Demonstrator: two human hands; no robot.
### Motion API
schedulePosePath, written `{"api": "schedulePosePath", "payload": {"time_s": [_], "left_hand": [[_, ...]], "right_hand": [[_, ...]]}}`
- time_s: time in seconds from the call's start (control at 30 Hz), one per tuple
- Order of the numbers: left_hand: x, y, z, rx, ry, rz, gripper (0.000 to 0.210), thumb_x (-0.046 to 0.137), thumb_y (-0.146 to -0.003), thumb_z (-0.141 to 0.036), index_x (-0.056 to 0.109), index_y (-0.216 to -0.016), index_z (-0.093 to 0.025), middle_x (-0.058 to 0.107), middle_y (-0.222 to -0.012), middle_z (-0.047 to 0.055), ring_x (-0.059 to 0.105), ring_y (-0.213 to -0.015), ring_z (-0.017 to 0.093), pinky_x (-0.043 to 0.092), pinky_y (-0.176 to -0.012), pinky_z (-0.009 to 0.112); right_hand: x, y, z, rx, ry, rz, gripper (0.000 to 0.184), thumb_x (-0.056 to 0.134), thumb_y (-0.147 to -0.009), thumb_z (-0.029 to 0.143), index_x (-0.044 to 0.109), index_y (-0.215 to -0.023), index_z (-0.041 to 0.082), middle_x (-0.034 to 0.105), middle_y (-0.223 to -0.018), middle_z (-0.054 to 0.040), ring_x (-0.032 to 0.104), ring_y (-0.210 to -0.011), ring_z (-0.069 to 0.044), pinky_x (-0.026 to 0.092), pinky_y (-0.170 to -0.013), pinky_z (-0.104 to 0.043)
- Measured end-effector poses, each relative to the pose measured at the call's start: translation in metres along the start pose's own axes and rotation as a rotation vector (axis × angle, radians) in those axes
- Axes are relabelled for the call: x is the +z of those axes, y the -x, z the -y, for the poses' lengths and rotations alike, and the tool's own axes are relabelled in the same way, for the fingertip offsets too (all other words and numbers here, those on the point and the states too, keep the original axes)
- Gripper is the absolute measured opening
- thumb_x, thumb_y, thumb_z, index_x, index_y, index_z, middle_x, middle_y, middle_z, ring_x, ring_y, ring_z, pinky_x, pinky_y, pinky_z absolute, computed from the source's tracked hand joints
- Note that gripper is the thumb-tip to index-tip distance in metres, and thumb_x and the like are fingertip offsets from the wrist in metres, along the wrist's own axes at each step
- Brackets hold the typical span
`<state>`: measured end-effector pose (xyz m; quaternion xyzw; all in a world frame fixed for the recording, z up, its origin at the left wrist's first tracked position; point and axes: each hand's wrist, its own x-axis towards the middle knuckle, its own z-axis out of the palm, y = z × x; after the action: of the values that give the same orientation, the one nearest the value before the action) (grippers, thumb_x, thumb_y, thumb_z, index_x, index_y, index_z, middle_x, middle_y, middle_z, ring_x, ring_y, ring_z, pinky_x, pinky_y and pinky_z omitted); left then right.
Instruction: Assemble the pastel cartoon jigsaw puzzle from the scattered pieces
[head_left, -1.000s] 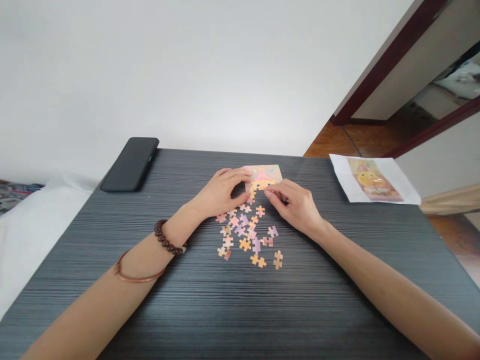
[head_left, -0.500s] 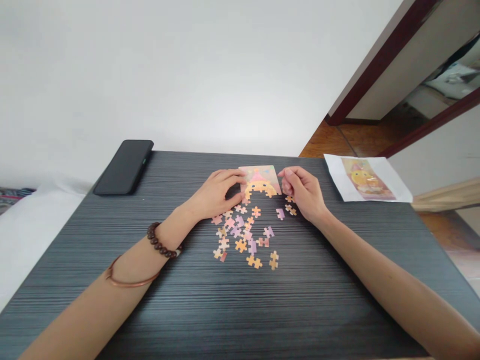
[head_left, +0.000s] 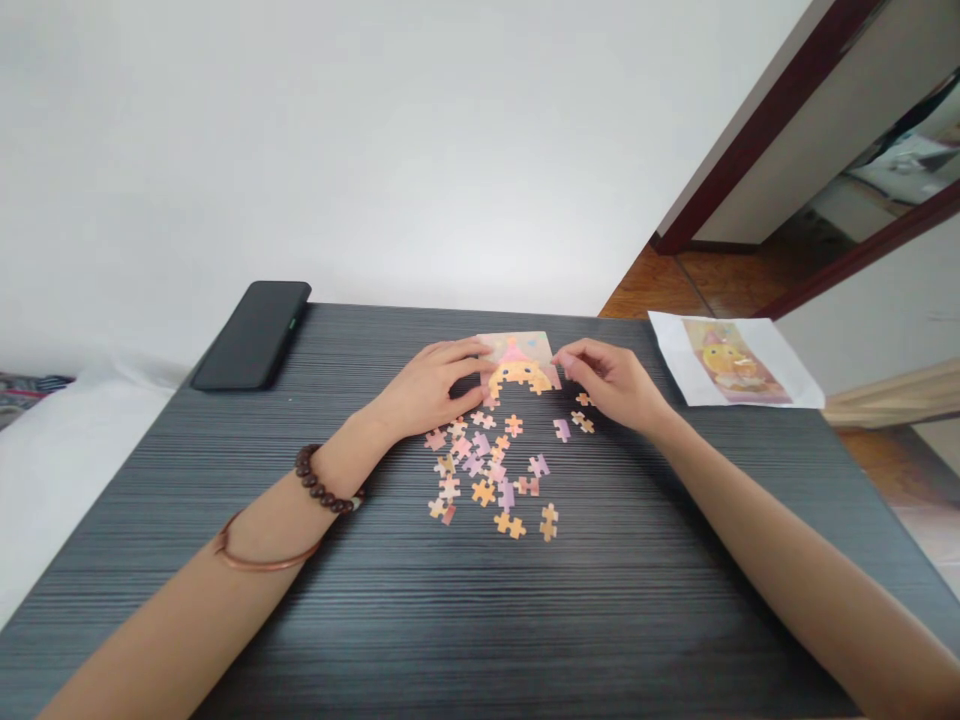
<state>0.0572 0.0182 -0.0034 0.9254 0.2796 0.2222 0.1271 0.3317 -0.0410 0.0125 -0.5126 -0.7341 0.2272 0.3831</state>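
Observation:
A partly joined jigsaw puzzle (head_left: pixel 526 350) lies near the table's far edge, with a yellow character in a pink hat on it. My left hand (head_left: pixel 436 385) rests at its left side, fingers and thumb apart, fingertips touching its border. At the puzzle's right edge is my right hand (head_left: pixel 609 378), its fingers curled and thumb close to the index finger; whatever may be between the tips is hidden. Several loose puzzle pieces (head_left: pixel 484 491) in orange, pink and purple are scattered below the joined part. One purple piece (head_left: pixel 562 430) and a tan piece (head_left: pixel 582 422) lie just below my right hand.
A black phone (head_left: pixel 251 335) lies at the table's far left corner. On the right is a white paper sheet (head_left: pixel 671 350) printed with the character's picture. A white wall (head_left: pixel 450 150) rises behind the dark table (head_left: pixel 420 620).
My right hand's fingers have uncurled a little, reaching slightly left against the puzzle's right edge. My left hand stays in place, and the loose pieces keep their arrangement.

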Motion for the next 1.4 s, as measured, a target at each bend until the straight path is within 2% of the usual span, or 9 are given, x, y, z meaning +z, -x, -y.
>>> {"api": "schedulePosePath", "payload": {"time_s": [0.17, 0.4, 0.6, 0.87, 1.03, 1.1, 1.2, 1.3, 1.4], "left_hand": [[-0.006, 0.000, 0.003, -0.043, -0.021, 0.050, 0.034, 0.058, -0.095, -0.033, 0.068, -0.125, -0.021, 0.061, -0.142, 0.009, 0.054, -0.135, 0.025, 0.041, -0.115, 0.048], [-0.010, 0.000, 0.004, -0.007, -0.038, 0.133, 0.036, 0.049, -0.100, -0.033, 0.065, -0.132, -0.026, 0.062, -0.141, 0.005, 0.052, -0.137, 0.021, 0.037, -0.117, 0.048], [-0.008, -0.001, 0.006, 0.068, -0.020, 0.022, 0.029, 0.051, -0.095, -0.026, 0.074, -0.113, -0.021, 0.068, -0.132, 0.008, 0.065, -0.119, 0.024, 0.050, -0.105, 0.043], [-0.008, 0.000, 0.008, 0.105, 0.062, -0.023, 0.025, 0.051, -0.096, -0.023, 0.072, -0.108, -0.019, 0.071, -0.122, 0.009, 0.064, -0.116, 0.022, 0.050, -0.104, 0.042], [-0.013, 0.002, 0.006, 0.022, 0.139, -0.032, 0.020, 0.054, -0.095, -0.028, 0.071, -0.102, -0.021, 0.068, -0.117, 0.007, 0.062, -0.110, 0.021, 0.049, -0.100, 0.039], [-0.018, 0.002, 0.005, -0.001, 0.185, 0.020, 0.017, 0.060, -0.092, -0.034, 0.070, -0.094, -0.021, 0.067, -0.108, 0.006, 0.061, -0.104, 0.021, 0.047, -0.097, 0.037], [-0.027, 0.000, 0.005, -0.010, 0.227, 0.214, 0.023, 0.069, -0.087, -0.044, 0.068, -0.083, -0.021, 0.068, -0.093, 0.001, 0.058, -0.093, 0.019, 0.041, -0.092, 0.035], [-0.036, -0.001, 0.007, -0.017, 0.258, 0.409, 0.031, 0.073, -0.082, -0.054, 0.070, -0.080, -0.023, 0.070, -0.088, -0.002, 0.054, -0.090, 0.018, 0.034, -0.091, 0.033], [-0.041, -0.002, 0.008, -0.020, 0.292, 0.494, 0.035, 0.072, -0.081, -0.060, 0.074, -0.082, -0.025, 0.071, -0.095, -0.001, 0.052, -0.093, 0.018, 0.030, -0.092, 0.031]], "right_hand": [[0.003, 0.003, -0.008, -0.222, 0.358, 0.044, 0.020, 0.057, -0.093, 0.022, 0.077, -0.098, 0.022, 0.072, -0.105, -0.0092, 0.063, -0.099, -0.024, 0.047, -0.092, -0.045], [0.005, 0.006, -0.004, -0.308, 0.467, 0.084, 0.025, 0.056, -0.091, 0.016, 0.078, -0.098, 0.024, 0.074, -0.109, -0.0066, 0.063, -0.103, -0.025, 0.046, -0.092, -0.046], [0.006, 0.007, -0.001, -0.325, 0.451, 0.139, 0.027, 0.054, -0.093, 0.016, 0.077, -0.104, 0.023, 0.073, -0.115, -0.0080, 0.063, -0.106, -0.026, 0.047, -0.093, -0.046], [0.003, 0.004, -0.008, -0.288, 0.338, 0.123, 0.026, 0.054, -0.094, 0.017, 0.077, -0.103, 0.024, 0.074, -0.115, -0.0068, 0.067, -0.106, -0.023, 0.049, -0.093, -0.044], [-0.011, 0.001, -0.014, -0.283, 0.252, 0.175, 0.015, 0.062, -0.093, 0.026, 0.075, -0.099, 0.022, 0.069, -0.102, -0.0078, 0.064, -0.097, -0.022, 0.048, -0.090, -0.040], [-0.015, 0.000, -0.017, -0.243, 0.194, 0.242, 0.019, 0.071, -0.088, 0.039, 0.072, -0.092, 0.021, 0.067, -0.095, -0.0069, 0.062, -0.092, -0.022, 0.048, -0.083, -0.037], [-0.019, -0.002, -0.019, -0.211, 0.149, 0.294, 0.039, 0.078, -0.078, 0.056, 0.062, -0.074, 0.020, 0.062, -0.082, -0.0037, 0.056, -0.081, -0.020, 0.043, -0.074, -0.033], [-0.024, -0.004, -0.019, -0.191, 0.099, 0.380, 0.047, 0.076, -0.077, 0.061, 0.056, -0.067, 0.020, 0.059, -0.075, -0.0014, 0.053, -0.074, -0.017, 0.038, -0.072, -0.032], [-0.028, -0.006, -0.017, -0.169, 0.060, 0.478, 0.046, 0.078, -0.076, 0.060, 0.057, -0.067, 0.020, 0.058, -0.072, -0.0001, 0.051, -0.071, -0.016, 0.035, -0.070, -0.031]]}}
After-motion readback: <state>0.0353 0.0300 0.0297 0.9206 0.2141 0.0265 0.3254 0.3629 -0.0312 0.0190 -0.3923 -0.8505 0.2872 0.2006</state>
